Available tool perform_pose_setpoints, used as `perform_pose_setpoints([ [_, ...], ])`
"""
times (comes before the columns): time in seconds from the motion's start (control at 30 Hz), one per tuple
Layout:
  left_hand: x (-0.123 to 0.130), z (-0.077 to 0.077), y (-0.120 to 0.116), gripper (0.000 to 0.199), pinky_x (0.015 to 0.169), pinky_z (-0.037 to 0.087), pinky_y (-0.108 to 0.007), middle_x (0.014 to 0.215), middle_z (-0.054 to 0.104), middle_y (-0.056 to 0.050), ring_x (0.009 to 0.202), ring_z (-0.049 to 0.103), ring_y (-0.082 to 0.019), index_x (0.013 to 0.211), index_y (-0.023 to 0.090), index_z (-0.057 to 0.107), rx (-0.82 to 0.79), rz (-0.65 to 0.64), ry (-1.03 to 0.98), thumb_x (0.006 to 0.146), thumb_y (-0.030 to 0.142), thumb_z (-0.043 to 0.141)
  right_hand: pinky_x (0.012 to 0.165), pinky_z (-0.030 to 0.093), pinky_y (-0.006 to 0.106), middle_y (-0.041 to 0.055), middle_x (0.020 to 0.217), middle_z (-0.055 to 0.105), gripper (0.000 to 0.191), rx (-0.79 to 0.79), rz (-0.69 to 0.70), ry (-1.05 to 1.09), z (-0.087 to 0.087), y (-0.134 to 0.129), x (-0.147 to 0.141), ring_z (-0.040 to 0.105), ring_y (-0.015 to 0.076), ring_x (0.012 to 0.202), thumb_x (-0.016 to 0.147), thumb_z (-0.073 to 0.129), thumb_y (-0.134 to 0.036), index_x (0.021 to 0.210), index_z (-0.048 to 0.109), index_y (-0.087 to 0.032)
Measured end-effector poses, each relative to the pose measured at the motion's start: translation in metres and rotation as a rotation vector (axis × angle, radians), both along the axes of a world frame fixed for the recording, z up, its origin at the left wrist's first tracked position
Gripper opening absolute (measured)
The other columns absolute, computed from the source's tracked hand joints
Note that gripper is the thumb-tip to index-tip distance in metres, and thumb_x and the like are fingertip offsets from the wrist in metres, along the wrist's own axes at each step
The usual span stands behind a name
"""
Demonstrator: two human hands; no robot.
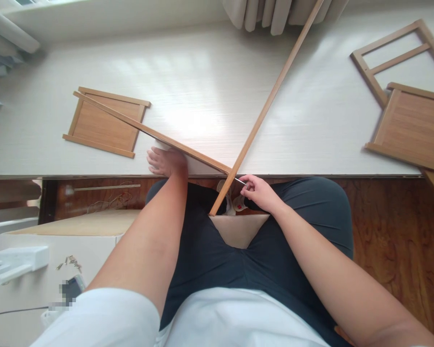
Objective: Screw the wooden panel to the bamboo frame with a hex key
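Observation:
Two long wooden pieces meet in a V near the table's front edge. The left piece [155, 134] runs out over the table, and the right piece [269, 101] slants from my lap up toward the curtain. My left hand [166, 161] lies against the near side of the left piece, its fingers apart and pointing left; part of the hand is hidden beneath the wood. At the joint, my right hand [257, 190] pinches a thin metal hex key [240, 181], whose far end reaches the right piece.
On the white table [188, 62] lie a framed wooden panel [108, 120] at left, and an open wooden frame [400, 58] and another panel [415, 123] at right. A curtain [271, 14] hangs behind. Small screws [70, 261] lie on the cabinet [101, 255].

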State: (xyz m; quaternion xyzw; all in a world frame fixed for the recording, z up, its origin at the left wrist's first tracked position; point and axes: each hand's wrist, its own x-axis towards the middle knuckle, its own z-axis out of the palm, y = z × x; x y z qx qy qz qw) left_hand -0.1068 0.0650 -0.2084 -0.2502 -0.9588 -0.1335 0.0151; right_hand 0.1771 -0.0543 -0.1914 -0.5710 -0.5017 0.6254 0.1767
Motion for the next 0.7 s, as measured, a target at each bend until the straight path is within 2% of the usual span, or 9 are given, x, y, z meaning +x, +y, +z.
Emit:
perform_pose_setpoints([
  [0.2, -0.0013, -0.0004, -0.0021, 0.045, 0.124, 0.031, -0.055, 0.16, 0.047, -0.016, 0.155, 0.036, -0.031, 0.146, 0.023, 0.055, -0.007, -0.023, -0.008, 0.101, 0.022, 0.048, 0.061, 0.043, 0.027, -0.0038, 0.071, 0.064, 0.031, 0.005, 0.006, -0.026, 0.0014, -0.0007, -0.0017, 0.058, 0.015, 0.063, 0.087, 0.064, -0.029, 0.117, 0.065, -0.021],
  [0.3, -0.0023, -0.0015, -0.0026, 0.045, 0.125, 0.029, -0.055, 0.161, 0.048, -0.015, 0.154, 0.037, -0.03, 0.146, 0.022, 0.055, 0.001, -0.023, -0.001, 0.102, 0.023, 0.047, 0.062, 0.042, 0.027, -0.0051, 0.07, 0.06, 0.03, 0.015, -0.001, -0.028, 0.0021, -0.0004, -0.0019, 0.056, 0.015, 0.063, 0.087, 0.064, -0.029, 0.116, 0.065, -0.021],
  [0.5, -0.0025, -0.0024, -0.0016, 0.044, 0.125, 0.028, -0.055, 0.159, 0.051, -0.014, 0.152, 0.041, -0.03, 0.144, 0.021, 0.057, 0.016, -0.005, 0.014, 0.102, 0.023, 0.047, 0.066, 0.041, 0.028, -0.0048, 0.073, 0.058, 0.031, 0.058, 0.032, -0.09, 0.0043, 0.0005, -0.0019, 0.055, 0.0148, 0.066, 0.085, 0.066, -0.024, 0.116, 0.068, -0.02],
  [0.7, -0.0016, -0.0021, -0.0016, 0.043, 0.126, 0.028, -0.054, 0.159, 0.051, -0.013, 0.153, 0.04, -0.029, 0.143, 0.024, 0.058, 0.016, -0.001, 0.014, 0.102, 0.025, 0.046, 0.071, 0.045, 0.029, -0.0015, 0.082, 0.065, 0.044, 0.085, 0.083, -0.12, 0.001, 0.0001, -0.0018, 0.057, 0.0146, 0.069, 0.084, 0.066, -0.017, 0.127, 0.069, -0.018],
])
